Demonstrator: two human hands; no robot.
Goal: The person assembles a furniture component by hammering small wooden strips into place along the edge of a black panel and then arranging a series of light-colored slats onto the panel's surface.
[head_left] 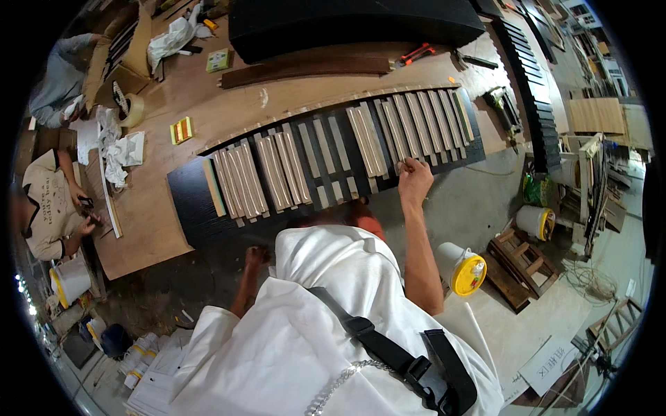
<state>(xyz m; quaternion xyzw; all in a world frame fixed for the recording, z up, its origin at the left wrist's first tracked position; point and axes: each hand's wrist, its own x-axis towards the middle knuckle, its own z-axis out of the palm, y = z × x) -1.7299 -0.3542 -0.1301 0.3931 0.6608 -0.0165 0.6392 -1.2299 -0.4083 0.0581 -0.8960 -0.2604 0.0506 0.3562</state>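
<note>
A long black panel [191, 201] lies along the near edge of the workbench, with rows of thin wooden strips across it. Many strips carry pale wavy lines that look like glue beads; several bare grey-brown strips [322, 143] sit in the middle. My right hand [415, 179] is closed at the panel's near edge, its fingertips pinching the near end of a wooden strip [393, 132] right of the middle. Part of that grip is hidden by the fingers. Apart from the panel, my left hand [257, 256] hangs low beside my body, fingers curled, with nothing visible in it.
Beyond the panel lie a dark brown board [305, 71], red-handled pliers [416, 54] and a large black block [347, 31]. A cordless drill [501, 107] rests at right. A white bucket with yellow lid [468, 272] stands on the floor. Another person [52, 201] works at left.
</note>
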